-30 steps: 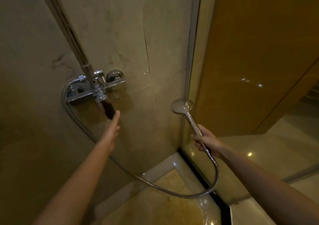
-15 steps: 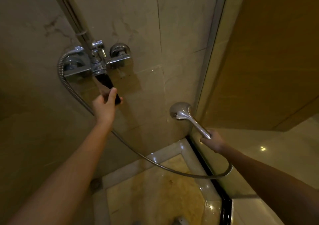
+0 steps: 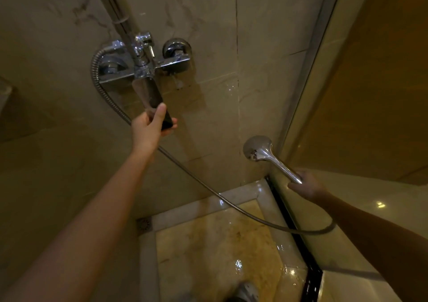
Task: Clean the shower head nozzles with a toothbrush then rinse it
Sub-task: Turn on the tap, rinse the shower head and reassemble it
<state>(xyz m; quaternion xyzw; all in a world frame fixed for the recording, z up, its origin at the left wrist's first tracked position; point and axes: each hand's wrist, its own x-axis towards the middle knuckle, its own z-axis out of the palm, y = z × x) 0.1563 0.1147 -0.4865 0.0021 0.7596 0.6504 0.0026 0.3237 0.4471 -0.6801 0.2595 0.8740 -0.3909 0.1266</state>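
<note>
At centre frame, left hand (image 3: 148, 129) clasped on the mixer lever (image 3: 151, 98); at lower right, right hand (image 3: 305, 184) gripping the shower head (image 3: 257, 147) by its handle, no toothbrush visible, no spray seen; brushing presumably finished, rinse pending.

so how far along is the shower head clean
No toothbrush is in view, so scrubbing looks finished, though the nozzles face away and can't be checked. In hand: the right hand holds the shower head by its handle, and the left hand grips the tap lever. No water shows from the head, so the rinse is left.
</note>
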